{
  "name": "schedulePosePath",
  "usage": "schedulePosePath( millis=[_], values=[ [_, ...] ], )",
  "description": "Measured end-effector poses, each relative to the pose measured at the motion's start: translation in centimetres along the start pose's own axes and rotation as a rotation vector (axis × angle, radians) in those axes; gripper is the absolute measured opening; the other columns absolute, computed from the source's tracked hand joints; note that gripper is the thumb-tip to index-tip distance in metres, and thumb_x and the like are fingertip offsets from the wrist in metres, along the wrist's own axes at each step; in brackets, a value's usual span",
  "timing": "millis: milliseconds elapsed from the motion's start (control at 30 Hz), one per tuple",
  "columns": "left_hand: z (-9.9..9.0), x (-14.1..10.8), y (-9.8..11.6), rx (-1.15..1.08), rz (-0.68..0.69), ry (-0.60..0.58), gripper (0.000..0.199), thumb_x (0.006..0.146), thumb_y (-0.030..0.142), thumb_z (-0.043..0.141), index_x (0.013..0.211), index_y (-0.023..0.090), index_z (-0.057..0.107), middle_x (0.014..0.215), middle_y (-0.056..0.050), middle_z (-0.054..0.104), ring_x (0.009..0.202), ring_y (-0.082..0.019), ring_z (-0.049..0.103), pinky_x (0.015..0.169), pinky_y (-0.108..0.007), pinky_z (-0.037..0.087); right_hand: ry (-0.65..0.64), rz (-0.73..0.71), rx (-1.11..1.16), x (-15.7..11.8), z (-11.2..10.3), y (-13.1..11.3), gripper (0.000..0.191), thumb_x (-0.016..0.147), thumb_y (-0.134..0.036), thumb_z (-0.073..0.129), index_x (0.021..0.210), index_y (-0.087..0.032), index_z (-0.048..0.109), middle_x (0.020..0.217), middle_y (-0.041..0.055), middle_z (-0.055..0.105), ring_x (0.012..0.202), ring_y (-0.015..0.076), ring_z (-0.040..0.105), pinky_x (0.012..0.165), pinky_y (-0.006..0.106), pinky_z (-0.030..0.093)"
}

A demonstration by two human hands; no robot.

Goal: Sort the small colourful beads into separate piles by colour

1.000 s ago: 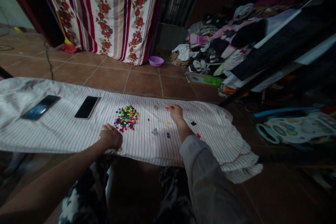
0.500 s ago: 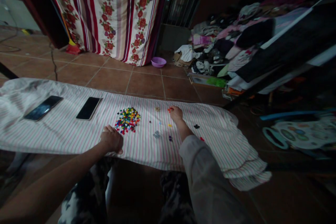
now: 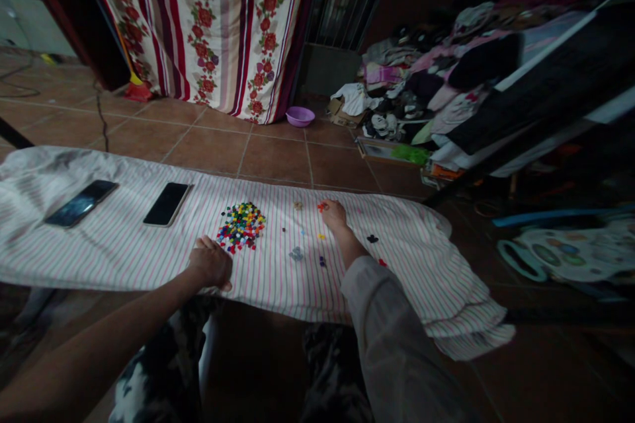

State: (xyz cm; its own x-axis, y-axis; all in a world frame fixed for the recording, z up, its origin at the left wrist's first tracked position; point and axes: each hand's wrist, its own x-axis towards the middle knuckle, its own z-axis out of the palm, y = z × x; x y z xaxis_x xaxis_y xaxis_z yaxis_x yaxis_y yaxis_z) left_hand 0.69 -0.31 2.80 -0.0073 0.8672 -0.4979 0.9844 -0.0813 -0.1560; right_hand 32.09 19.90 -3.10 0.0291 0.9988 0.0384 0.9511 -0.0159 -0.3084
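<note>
"What does the right hand (image 3: 335, 215) show?"

"Its fingers (image 3: 328, 204) are bent down and brought close together at the orange pieces (image 3: 321, 207). From where I stand, I cannot tell whether a piece is pinched between them, or how narrow the gap is."

"And the left hand (image 3: 211, 264)?"

"Palm down on the striped cloth (image 3: 258, 281) of the bench, fingers partly curled, thumb set apart toward the near edge. No piece is seen in it, though the palm is hidden."

"Locate the multicoloured pile (image 3: 243, 226)."

"Just beside the left hand's fingers, on their right and slightly beyond; well apart from the right hand's fingers. The orange pieces lie directly at the latter's tips."

"The remaining small groups?"

"Beige pieces (image 3: 297, 205) lie left of the orange ones. Nearer the person are a dark piece (image 3: 284, 230), a light blue piece (image 3: 302, 232) and yellow pieces (image 3: 321, 236); nearer still, grey pieces (image 3: 296, 254) and purple pieces (image 3: 322, 262). Right of the forearm: black pieces (image 3: 372, 238) and, partly hidden by the sleeve (image 3: 380, 304), red pieces (image 3: 382, 262)."

"Left portion of the bench?"

"Two phones, lying flat: a pale-edged phone (image 3: 167, 204) near the pile, a dark phone (image 3: 82, 203) farther left."
</note>
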Motion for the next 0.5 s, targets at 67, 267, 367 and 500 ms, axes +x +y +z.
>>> schedulePosePath(
  millis=[67,267,367,500],
  values=[
    [0.0,0.0,0.0,-0.026,0.007,0.003,0.09,0.05,0.057,0.071,0.119,0.002,0.059,0.129,-0.036,0.048,0.128,-0.054,0.032,0.098,-0.062,0.025,0.007,-0.018,0.0,-0.1,0.0,0.0,0.038,0.086,-0.01,0.041,0.115,-0.017,0.066,0.109,0.0105,0.066,0.102,0.0187,0.059,0.087,0.025,0.041],
    [0.1,-0.1,-0.1,-0.076,0.0,0.002,0.092,0.049,0.058,0.07,0.12,0.0,0.057,0.128,-0.036,0.048,0.125,-0.055,0.034,0.096,-0.063,0.029,0.016,-0.072,0.008,-0.6,-0.1,0.0,0.039,0.081,-0.011,0.048,0.114,-0.019,0.065,0.107,0.0086,0.066,0.101,0.0191,0.058,0.089,0.025,0.041],
    [0.0,-0.2,0.0,-0.068,-0.009,0.002,0.094,0.049,0.058,0.07,0.122,0.001,0.056,0.129,-0.036,0.047,0.125,-0.055,0.034,0.095,-0.062,0.03,0.027,-0.096,0.026,-0.9,-0.2,0.1,0.039,0.079,-0.01,0.048,0.112,-0.019,0.066,0.108,0.0085,0.065,0.103,0.0193,0.057,0.092,0.026,0.041],
    [-0.5,-0.4,0.2,-0.049,-0.039,-0.023,0.094,0.049,0.055,0.071,0.124,0.0,0.054,0.129,-0.036,0.046,0.124,-0.054,0.036,0.094,-0.06,0.033,0.054,-0.086,0.057,-1.2,-0.2,0.1,0.044,0.079,-0.006,0.044,0.115,-0.019,0.065,0.11,0.0091,0.065,0.105,0.02,0.057,0.094,0.029,0.041]
  ],
)
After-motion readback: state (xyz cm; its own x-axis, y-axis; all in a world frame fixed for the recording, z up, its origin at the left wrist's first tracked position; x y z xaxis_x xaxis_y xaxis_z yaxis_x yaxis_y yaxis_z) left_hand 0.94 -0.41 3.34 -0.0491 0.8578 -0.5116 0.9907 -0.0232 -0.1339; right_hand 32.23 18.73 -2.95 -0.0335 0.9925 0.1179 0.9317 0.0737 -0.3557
